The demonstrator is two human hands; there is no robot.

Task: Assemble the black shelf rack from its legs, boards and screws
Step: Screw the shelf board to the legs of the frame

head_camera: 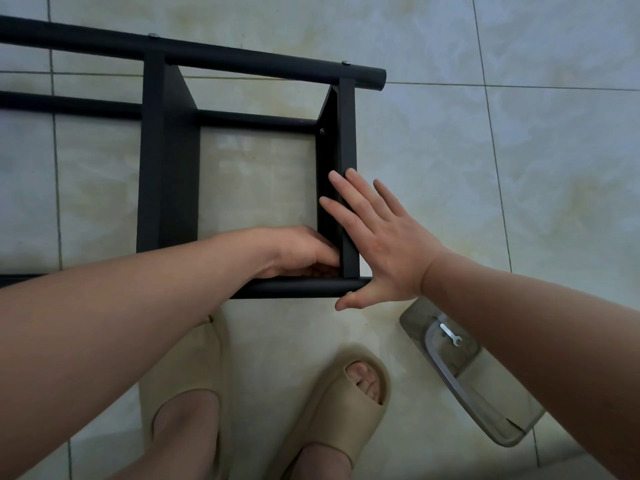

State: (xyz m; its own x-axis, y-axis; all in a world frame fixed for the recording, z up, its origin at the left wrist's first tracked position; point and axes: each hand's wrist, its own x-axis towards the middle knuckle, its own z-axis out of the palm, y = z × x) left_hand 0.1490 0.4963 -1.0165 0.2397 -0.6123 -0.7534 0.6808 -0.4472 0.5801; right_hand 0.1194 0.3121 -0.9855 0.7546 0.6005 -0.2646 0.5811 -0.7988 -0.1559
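Black shelf rack [152,188] lay on its side on the tiled floor [519,150], directly ahead of the person's feet; partly built, open frame with floor visible through it.

Far leg [242,57], a round tube, ran across the top of the view; two screw heads [153,35] showed on its upper side; a second tube [256,120] lay lower, behind the boards; near leg [298,287] lay closest to the feet, its right end just past the right board [347,133].

Left board [176,150] and right board stood on edge between far and near legs; one screw [322,130] sat in the inner face of the right board, near the lower tube.

Left hand [301,251] reached inside the frame to the corner where right board met near leg; fingers curled in against that corner; whether they pinched anything could not be told, fingertips were in shadow.

Right hand [381,244] lay flat over the right board's upper edge; fingers [341,188] straight and spread; thumb splayed out just below the near leg's end.

Clear tray [485,400] sat on the floor to the right, partly under the right forearm; a small wrench [450,336] lay in it.

Beige slippers [346,396] on both feet at the bottom of the view.
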